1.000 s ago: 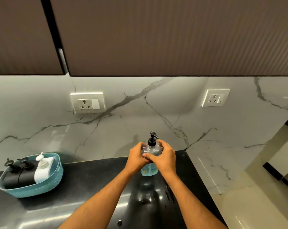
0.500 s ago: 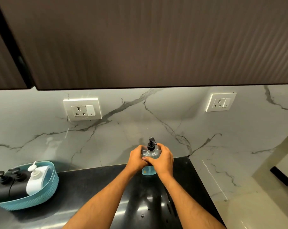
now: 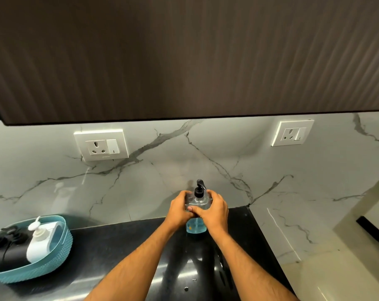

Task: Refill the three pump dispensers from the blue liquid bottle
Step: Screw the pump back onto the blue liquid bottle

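A clear bottle of blue liquid (image 3: 196, 227) with a black pump top stands upright on the black counter (image 3: 123, 242) near the marble wall. My left hand (image 3: 177, 210) and my right hand (image 3: 214, 210) both wrap around its upper body, fingers overlapping in front. The liquid fills only the bottom part. At the far left a teal basket (image 3: 54, 259) holds a white pump dispenser (image 3: 40, 242) and two black pump dispensers (image 3: 4, 250), the leftmost partly cut off by the frame edge.
A dark upper cabinet (image 3: 184, 57) hangs low over the counter. Two white wall sockets (image 3: 101, 145) (image 3: 292, 133) sit on the marble backsplash. The counter ends at the right (image 3: 262, 242), with pale floor beyond. Small droplets lie on the counter near me.
The view has shifted right, so the basket has slid toward the left edge and the cabinet fills more of the top. Both hands stay wrapped on the bottle.
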A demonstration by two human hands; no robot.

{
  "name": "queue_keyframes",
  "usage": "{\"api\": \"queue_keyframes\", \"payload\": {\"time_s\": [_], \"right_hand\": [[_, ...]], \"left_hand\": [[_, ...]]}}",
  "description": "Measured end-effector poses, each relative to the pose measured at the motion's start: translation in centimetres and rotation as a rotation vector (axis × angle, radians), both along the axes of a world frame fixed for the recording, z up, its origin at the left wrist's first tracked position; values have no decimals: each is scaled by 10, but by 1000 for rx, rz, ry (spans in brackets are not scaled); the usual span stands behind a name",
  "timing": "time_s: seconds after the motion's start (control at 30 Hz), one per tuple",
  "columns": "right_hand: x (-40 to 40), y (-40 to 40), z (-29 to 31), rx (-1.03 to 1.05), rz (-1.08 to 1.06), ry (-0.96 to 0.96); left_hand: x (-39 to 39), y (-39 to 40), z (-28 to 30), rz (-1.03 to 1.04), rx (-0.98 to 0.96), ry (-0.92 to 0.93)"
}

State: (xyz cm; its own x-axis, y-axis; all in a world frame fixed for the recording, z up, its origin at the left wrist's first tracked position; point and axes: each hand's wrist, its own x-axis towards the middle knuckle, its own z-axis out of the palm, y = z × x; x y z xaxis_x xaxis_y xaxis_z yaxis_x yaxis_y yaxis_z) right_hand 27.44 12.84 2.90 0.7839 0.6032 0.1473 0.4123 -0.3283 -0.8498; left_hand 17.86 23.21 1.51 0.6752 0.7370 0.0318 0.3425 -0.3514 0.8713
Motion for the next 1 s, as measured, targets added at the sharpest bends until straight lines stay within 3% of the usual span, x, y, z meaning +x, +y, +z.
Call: {"api": "queue_keyframes", "payload": {"time_s": [1.0], "right_hand": [[6,5,-5,63,84,18]], "left_hand": [[1,2,-8,-9,20,48]]}}
